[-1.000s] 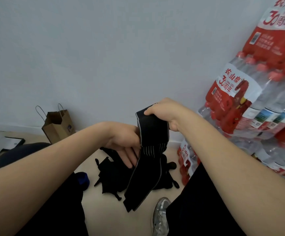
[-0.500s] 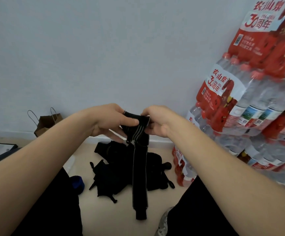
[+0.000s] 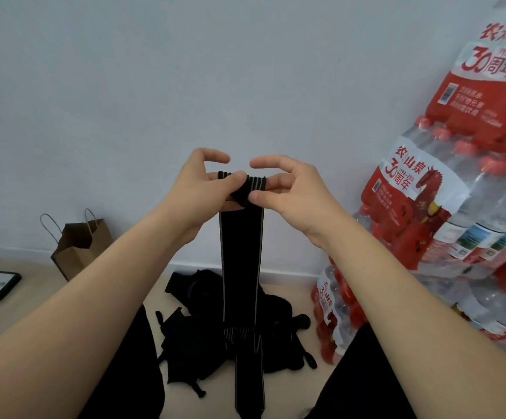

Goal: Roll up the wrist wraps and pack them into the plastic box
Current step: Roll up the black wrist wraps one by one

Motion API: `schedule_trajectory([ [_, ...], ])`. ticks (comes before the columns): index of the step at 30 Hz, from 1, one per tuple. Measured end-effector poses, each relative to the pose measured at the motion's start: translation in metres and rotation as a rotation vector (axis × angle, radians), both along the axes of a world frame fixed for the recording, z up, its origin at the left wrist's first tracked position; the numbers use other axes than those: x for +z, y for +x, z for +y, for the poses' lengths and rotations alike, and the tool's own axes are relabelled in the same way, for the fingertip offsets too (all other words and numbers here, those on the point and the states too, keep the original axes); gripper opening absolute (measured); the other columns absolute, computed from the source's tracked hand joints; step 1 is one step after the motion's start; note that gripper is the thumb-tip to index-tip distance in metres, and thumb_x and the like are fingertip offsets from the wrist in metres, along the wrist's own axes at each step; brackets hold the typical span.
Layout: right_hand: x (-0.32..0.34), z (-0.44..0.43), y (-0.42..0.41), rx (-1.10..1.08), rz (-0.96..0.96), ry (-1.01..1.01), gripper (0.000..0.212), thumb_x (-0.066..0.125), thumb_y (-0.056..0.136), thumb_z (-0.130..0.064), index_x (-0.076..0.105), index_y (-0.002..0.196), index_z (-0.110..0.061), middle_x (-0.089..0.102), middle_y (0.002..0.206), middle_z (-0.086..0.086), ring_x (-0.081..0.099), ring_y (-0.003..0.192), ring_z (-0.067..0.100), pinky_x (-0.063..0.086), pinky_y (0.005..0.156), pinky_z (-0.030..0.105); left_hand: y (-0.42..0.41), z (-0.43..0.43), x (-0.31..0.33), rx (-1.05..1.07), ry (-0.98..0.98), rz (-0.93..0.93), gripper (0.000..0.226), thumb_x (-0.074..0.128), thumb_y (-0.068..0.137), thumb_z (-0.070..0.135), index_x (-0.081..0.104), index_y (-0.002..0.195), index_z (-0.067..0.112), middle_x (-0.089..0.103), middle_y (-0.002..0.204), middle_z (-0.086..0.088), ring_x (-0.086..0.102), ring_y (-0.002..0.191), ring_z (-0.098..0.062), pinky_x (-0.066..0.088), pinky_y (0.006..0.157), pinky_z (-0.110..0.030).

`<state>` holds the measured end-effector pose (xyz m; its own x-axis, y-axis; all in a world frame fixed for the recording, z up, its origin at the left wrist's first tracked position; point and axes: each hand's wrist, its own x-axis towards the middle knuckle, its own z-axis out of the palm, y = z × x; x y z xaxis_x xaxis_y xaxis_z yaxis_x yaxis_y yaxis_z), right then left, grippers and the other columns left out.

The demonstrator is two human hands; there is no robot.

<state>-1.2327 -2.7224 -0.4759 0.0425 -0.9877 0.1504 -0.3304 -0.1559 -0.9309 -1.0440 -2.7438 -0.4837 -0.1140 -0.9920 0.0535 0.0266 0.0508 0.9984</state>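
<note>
Between both hands' grip (image 3: 242, 189), wrap (image 3: 241, 267) apparently pinched.

Single head-worn wide-angle view, no second camera. Faces forward and slightly down toward the wall (image 3: 185, 86) and floor (image 3: 118, 300). Both forearms enter from the bottom corners; left hand (image 3: 203, 189) and right hand (image 3: 288, 192) sit close, near frame centre. Edges bow: bottled-water packs (image 3: 457, 207) lean in at right.
</note>
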Motion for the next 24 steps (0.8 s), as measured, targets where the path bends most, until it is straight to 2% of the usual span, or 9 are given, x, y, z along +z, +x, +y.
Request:
schedule_trajectory([
  [3, -0.003, -0.014, -0.002, -0.04, -0.051, -0.047, 0.031, 0.082, 0.093, -0.007, 0.08, 0.115, -0.029, 0.08, 0.088, 0.0, 0.077, 0.082, 0.012, 0.058, 0.081, 0.023, 0.004, -0.013, 0.003, -0.125, -0.036, 0.041, 0.024, 0.071, 0.102, 0.005, 0.066, 0.125, 0.007, 0.081, 0.108, -0.019, 0.082, 0.098, -0.029, 0.066, 0.088, -0.034],
  [5, -0.004, -0.023, -0.001, -0.072, -0.08, -0.069, 0.027, 0.08, 0.095, -0.007, 0.081, 0.113, -0.028, 0.079, 0.092, 0.002, 0.076, 0.08, 0.011, 0.057, 0.078, 0.023, 0.005, -0.019, 0.002, -0.167, -0.094, 0.002, 0.027, 0.072, 0.1, -0.001, 0.068, 0.125, 0.007, 0.082, 0.106, -0.015, 0.081, 0.101, -0.029, 0.065, 0.093, -0.034],
  [7, -0.005, -0.029, 0.0, -0.078, -0.114, -0.082, 0.028, 0.078, 0.096, -0.005, 0.082, 0.112, -0.027, 0.079, 0.104, 0.008, 0.079, 0.085, 0.014, 0.061, 0.082, 0.026, 0.005, -0.024, 0.002, -0.151, -0.144, -0.06, 0.029, 0.077, 0.097, 0.0, 0.07, 0.123, 0.01, 0.084, 0.103, -0.011, 0.082, 0.099, -0.027, 0.064, 0.094, -0.034],
  [10, -0.006, -0.037, 0.0, -0.058, -0.199, -0.093, 0.03, 0.078, 0.094, -0.002, 0.082, 0.113, -0.025, 0.08, 0.109, 0.009, 0.079, 0.086, 0.013, 0.06, 0.083, 0.025, 0.004, -0.03, 0.001, -0.099, -0.164, -0.07, 0.032, 0.086, 0.09, 0.005, 0.072, 0.118, 0.013, 0.084, 0.097, -0.008, 0.083, 0.092, -0.025, 0.066, 0.088, -0.032],
  [13, -0.006, -0.042, -0.001, -0.056, -0.271, -0.113, 0.037, 0.078, 0.089, 0.003, 0.083, 0.112, -0.026, 0.078, 0.103, 0.005, 0.077, 0.084, 0.01, 0.058, 0.08, 0.02, 0.004, -0.035, -0.002, -0.032, -0.172, -0.101, 0.036, 0.091, 0.084, 0.007, 0.073, 0.115, 0.015, 0.083, 0.091, -0.008, 0.083, 0.086, -0.026, 0.068, 0.08, -0.036],
  [18, -0.008, -0.048, -0.005, -0.063, -0.25, -0.17, 0.037, 0.079, 0.087, 0.006, 0.082, 0.115, -0.019, 0.082, 0.097, 0.003, 0.078, 0.084, 0.011, 0.059, 0.079, 0.02, -0.001, -0.04, -0.006, 0.032, -0.233, -0.166, 0.026, 0.09, 0.086, 0.01, 0.078, 0.107, 0.019, 0.082, 0.087, -0.004, 0.08, 0.082, -0.026, 0.067, 0.085, -0.048],
  [20, -0.01, -0.048, -0.006, -0.051, -0.225, -0.181, 0.036, 0.083, 0.086, 0.003, 0.081, 0.114, -0.018, 0.083, 0.098, 0.004, 0.079, 0.085, 0.013, 0.061, 0.079, 0.021, -0.003, -0.042, -0.007, 0.06, -0.293, -0.228, 0.018, 0.088, 0.088, 0.014, 0.081, 0.1, 0.025, 0.08, 0.087, -0.003, 0.073, 0.074, -0.02, 0.065, 0.081, -0.045],
  [24, -0.012, -0.049, -0.012, -0.037, -0.148, -0.21, 0.032, 0.09, 0.086, -0.006, 0.082, 0.115, -0.019, 0.082, 0.094, 0.0, 0.08, 0.087, 0.015, 0.063, 0.084, 0.027, -0.004, -0.045, -0.008, 0.066, -0.376, -0.275, 0.013, 0.082, 0.095, 0.018, 0.082, 0.095, 0.031, 0.077, 0.088, -0.003, 0.064, 0.072, -0.017, 0.059, 0.075, -0.036],
])
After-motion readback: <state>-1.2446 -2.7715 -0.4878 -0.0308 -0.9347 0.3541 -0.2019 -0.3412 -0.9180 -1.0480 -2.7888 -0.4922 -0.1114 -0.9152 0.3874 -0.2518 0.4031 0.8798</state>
